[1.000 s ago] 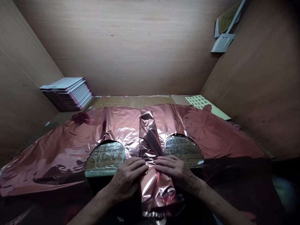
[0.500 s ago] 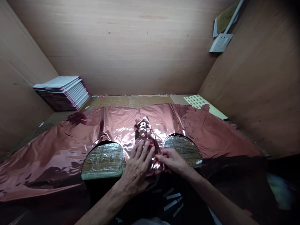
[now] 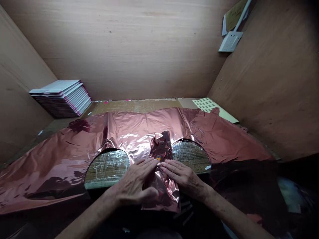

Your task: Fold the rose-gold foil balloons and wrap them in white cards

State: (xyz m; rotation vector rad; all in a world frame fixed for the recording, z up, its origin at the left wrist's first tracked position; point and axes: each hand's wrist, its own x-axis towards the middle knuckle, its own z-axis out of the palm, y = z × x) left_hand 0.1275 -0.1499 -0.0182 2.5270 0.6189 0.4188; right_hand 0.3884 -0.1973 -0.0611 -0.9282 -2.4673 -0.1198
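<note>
A wide sheet of shiny rose-pink foil [image 3: 62, 156] lies spread across the bench, with two round cut-outs showing the taped board [image 3: 107, 166] beneath. At the near middle a narrow folded strip of the same foil [image 3: 163, 186] runs toward me. My left hand [image 3: 136, 184] lies flat on the strip's left side, fingers together, thumb along its edge. My right hand [image 3: 183, 177] presses its right side, fingertips meeting the left hand's. The strip's far end [image 3: 161, 146] stands crumpled upward between the two cut-outs.
A stack of white packets with pink edges [image 3: 61, 98] leans at the back left. A pale perforated sheet [image 3: 208, 104] lies at the back right. Wooden walls enclose the bench on three sides; a white socket block [image 3: 230, 41] hangs on the right wall. Small white strips [image 3: 185, 210] lie near my right wrist.
The folded strip has been doubled back toward me: its far end is shorter and crumpled. Both hands moved from pinching it to pressing flat on it side by side.
</note>
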